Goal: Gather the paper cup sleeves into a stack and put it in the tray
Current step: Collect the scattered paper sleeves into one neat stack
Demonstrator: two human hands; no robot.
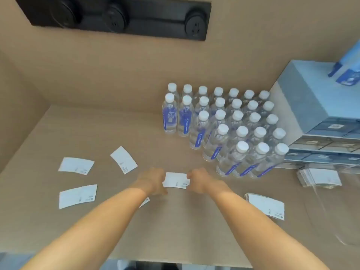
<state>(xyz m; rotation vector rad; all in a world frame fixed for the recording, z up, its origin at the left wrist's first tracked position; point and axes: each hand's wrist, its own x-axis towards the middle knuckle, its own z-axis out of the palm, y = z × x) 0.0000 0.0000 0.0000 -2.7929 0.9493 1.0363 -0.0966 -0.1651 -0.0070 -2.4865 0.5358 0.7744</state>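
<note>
**Two hands on one sleeve, mid-table**

Two bare hands meet at a flat white paper cup sleeve (176, 180) with small printing along its near edge. The left hand (153, 181) grips its left end and the right hand (197, 180) its right end, fingers closed on the short edges; whether the sleeve is lifted or lying on the tan wood-grain tabletop (116, 129) cannot be told.

Loose sleeves of the same kind lie apart on the left half of the table: one tilted just beyond the left hand (123, 159), one farther left (76, 165), one nearer the front edge (78, 196), and the corner of another showing from under the left forearm (145, 202). Bare tabletop separates them.

To the right of the right forearm, a squared stack of sleeves (266, 205) sits near the front edge. Beyond it a second stack (319, 177) lies in a clear plastic tray (331, 207), whose transparent rim is hard to trace.

Rows of clear water bottles with white caps and blue labels (233, 125) crowd the far right, touching a pile of blue-grey boxes (315, 114). A black socket strip (120, 16) is set in the back panel.
</note>
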